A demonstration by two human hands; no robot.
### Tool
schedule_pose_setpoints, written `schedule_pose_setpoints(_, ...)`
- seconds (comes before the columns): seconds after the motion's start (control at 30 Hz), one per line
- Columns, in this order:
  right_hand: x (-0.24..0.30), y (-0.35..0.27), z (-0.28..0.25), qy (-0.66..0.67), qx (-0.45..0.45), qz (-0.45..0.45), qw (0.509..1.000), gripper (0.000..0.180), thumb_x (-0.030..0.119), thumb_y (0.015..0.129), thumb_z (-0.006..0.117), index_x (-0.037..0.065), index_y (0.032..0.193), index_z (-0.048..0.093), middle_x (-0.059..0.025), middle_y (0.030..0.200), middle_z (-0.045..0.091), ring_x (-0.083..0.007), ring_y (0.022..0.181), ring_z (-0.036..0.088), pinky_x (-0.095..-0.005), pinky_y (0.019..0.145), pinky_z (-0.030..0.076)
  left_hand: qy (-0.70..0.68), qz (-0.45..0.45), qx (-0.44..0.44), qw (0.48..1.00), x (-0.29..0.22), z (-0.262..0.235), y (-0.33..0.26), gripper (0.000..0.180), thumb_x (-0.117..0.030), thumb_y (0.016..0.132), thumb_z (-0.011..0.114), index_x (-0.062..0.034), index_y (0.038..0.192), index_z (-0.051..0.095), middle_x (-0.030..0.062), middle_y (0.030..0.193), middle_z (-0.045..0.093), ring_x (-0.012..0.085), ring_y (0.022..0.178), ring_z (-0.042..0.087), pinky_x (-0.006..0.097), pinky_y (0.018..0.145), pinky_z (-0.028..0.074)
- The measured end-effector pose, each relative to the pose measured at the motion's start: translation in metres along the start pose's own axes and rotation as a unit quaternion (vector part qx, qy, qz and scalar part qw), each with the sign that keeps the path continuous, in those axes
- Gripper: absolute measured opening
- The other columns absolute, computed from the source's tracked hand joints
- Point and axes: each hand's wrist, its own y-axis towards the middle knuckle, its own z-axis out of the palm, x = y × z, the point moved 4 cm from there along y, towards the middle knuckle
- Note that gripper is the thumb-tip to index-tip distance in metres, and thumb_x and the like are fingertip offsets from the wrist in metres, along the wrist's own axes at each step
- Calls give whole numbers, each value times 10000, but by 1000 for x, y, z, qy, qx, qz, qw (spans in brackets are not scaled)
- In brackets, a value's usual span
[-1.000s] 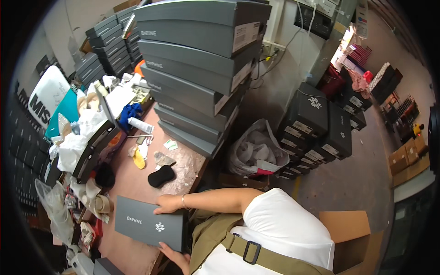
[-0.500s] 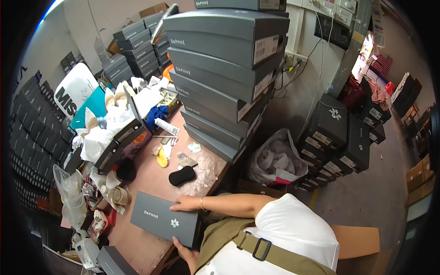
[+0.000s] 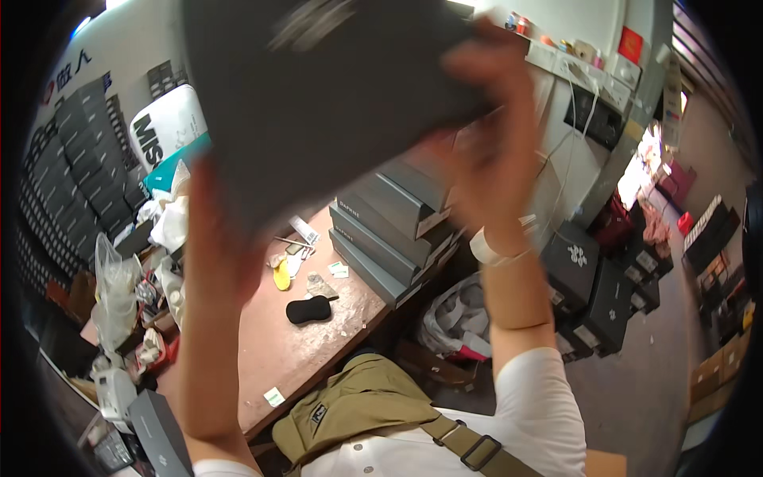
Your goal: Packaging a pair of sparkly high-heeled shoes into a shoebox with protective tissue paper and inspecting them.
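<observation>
A dark grey shoebox is raised high in front of me, tilted and smeared by motion. Its left side rests against my left hand, whose fingers are partly hidden by the box and blurred. At the opposite end my right hand grips the edge, thumb on the near face. Behind the lifted box stands a stack of similar grey shoeboxes, its upper part hidden from view. Below, on the pinkish worktable, lies a black oval pad.
A yellow piece and a white tube lie on the table. Clear plastic bags clutter its left side. A bag of crumpled paper and more shoeboxes stand right of the table. Sockets and hanging cables line the wall.
The shoebox has risen from the table's front edge to high before the stack, carried by both hands. A small pale label now shows on the table's near edge.
</observation>
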Motion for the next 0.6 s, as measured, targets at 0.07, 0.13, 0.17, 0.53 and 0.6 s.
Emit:
schedule_pose_setpoints(0.07,-42,33,-48,55,-44,123,990,395,248,835,689,63,1163,569,-80,1213,532,-168,1015,528,-292,792,429,241,33,70,967,7,46,35,636,-527,965,371,-88,1424,339,145,1393,425,290,1245,442,456,1016,373)
schedule_pose_setpoints(0.13,-97,58,-104,64,-42,188,979,365,246,908,626,63,1212,540,-45,1158,562,-116,980,537,-253,749,447,250,-36,103,962,31,69,42,653,-533,961,373,-82,1432,342,152,1421,384,275,1249,434,422,1009,376)
schedule_pose_setpoints(0.17,-126,66,-130,58,-32,208,976,377,267,925,603,72,1239,531,-38,1150,556,-116,1014,510,-254,772,437,282,-66,139,947,39,67,33,634,-512,966,380,-78,1427,350,144,1416,387,269,1257,427,412,1014,369)
schedule_pose_setpoints(0.53,-50,-113,-85,144,-27,176,974,358,246,987,401,-40,1177,502,-181,1034,562,-244,898,567,-352,814,475,789,49,-477,383,-134,-240,-309,618,-353,903,596,-22,1382,390,226,1449,311,354,1343,307,453,1109,226)
schedule_pose_setpoints(0.6,-9,-179,23,183,124,238,946,270,156,957,489,-33,1147,522,-134,968,571,-191,804,577,-288,717,489,765,105,-610,178,-184,-274,-421,735,-411,869,630,-3,1403,331,259,1444,297,372,1346,290,454,1107,231)
